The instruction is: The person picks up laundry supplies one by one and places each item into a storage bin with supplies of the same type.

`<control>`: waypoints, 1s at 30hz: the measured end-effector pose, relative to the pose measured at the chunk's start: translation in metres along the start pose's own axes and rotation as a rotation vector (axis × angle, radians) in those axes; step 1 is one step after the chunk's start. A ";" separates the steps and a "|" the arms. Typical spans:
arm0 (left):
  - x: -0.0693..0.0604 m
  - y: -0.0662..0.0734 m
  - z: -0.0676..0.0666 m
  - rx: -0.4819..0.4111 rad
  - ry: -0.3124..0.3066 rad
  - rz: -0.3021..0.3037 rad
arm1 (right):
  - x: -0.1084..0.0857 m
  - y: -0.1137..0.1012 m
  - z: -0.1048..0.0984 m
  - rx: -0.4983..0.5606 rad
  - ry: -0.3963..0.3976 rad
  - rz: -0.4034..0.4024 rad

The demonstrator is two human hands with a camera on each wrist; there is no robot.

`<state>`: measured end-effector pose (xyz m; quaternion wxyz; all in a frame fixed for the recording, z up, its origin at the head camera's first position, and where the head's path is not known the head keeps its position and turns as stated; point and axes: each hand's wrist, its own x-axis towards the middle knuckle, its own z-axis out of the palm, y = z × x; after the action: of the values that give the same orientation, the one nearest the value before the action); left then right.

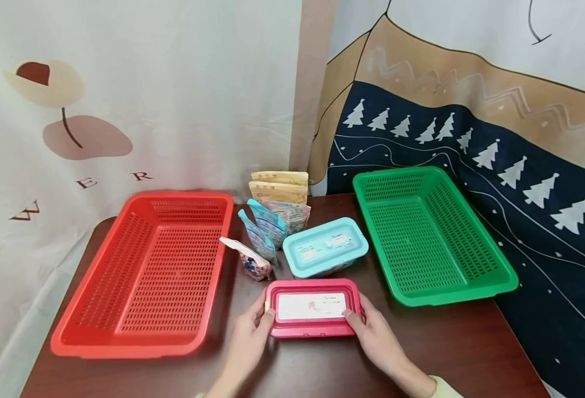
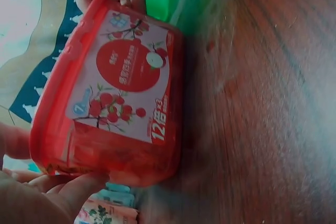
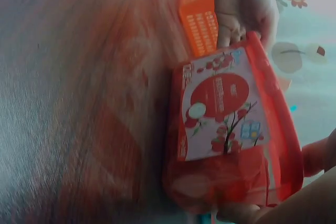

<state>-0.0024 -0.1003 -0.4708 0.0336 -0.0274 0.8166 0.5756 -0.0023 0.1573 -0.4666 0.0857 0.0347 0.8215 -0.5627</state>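
A pink-red plastic box (image 1: 312, 326) with a closed lid and a white label lies between both hands near the table's front. My left hand (image 1: 247, 334) grips its left end, thumb at the lid's edge. At the right end, my right hand (image 1: 381, 338) holds it, with the thumb on top of the lid. The wrist views show the see-through red side of the box (image 2: 126, 150) with a fruit-printed sticker (image 3: 223, 103). Whether its base touches the table cannot be told. Just behind it stands a light blue lidded box (image 1: 324, 246).
Left stands a red basket (image 1: 205, 331); at the right is a green basket (image 1: 452, 296). Between them are a pink-and-white pouch (image 1: 255, 265), two blue pouches (image 1: 267, 221), a pinkish pouch (image 1: 292, 213) and tan packets (image 1: 277, 190). Curtains (image 1: 198, 83) hang behind the brown table (image 1: 447, 342).
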 end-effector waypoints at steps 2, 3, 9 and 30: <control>-0.004 0.002 0.000 0.023 0.006 0.015 | -0.002 -0.001 0.001 -0.030 0.014 0.000; -0.006 0.004 0.000 0.039 0.010 0.023 | -0.004 -0.002 0.000 -0.039 0.018 0.003; -0.013 0.021 -0.004 0.100 0.040 0.076 | -0.013 -0.019 -0.006 -0.013 0.012 -0.009; -0.009 0.083 0.010 -0.509 0.043 0.063 | -0.010 -0.070 -0.056 0.043 0.037 -0.072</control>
<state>0.0002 -0.0627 -0.3959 -0.0100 -0.0217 0.6465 0.7625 -0.0086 0.1844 -0.3810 0.0496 0.0173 0.8114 -0.5822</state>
